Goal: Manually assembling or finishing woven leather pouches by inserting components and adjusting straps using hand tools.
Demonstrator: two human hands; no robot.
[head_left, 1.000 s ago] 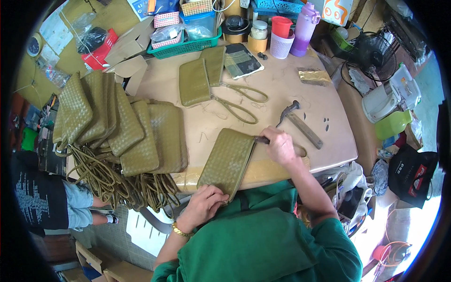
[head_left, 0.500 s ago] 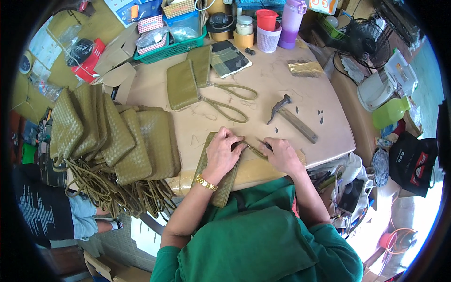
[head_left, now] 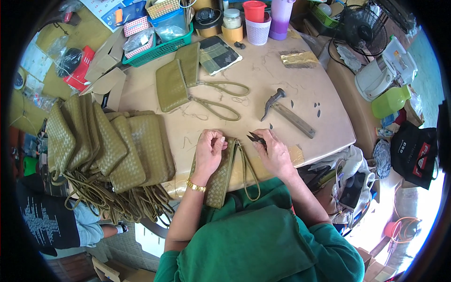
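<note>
An olive woven pouch [head_left: 218, 187] lies at the table's near edge, partly over my lap. Its zip runs along the right side, and its wrist strap [head_left: 254, 181] hangs in a loop from the zip's top end. My left hand [head_left: 209, 152] is over the pouch's upper left part, thumb and fingers pinched together; anything between them is too small to make out. To the right of the zip end, my right hand [head_left: 276, 154] grips small black thread snips [head_left: 256, 138], their pointed blades spread apart and aimed left.
A hammer [head_left: 290, 117] lies beyond my right hand. Two finished-looking pouches [head_left: 170, 87] with straps lie farther back beside a dark notebook [head_left: 218, 55]. At left is a heap of similar pouches [head_left: 127, 150]. A green basket [head_left: 159, 50], cups and a purple bottle [head_left: 282, 19] line the back.
My hands have moved apart from the zip end. The strap has dropped from near my right hand into a hanging loop, and the snips' blades now show. The view has shifted slightly.
</note>
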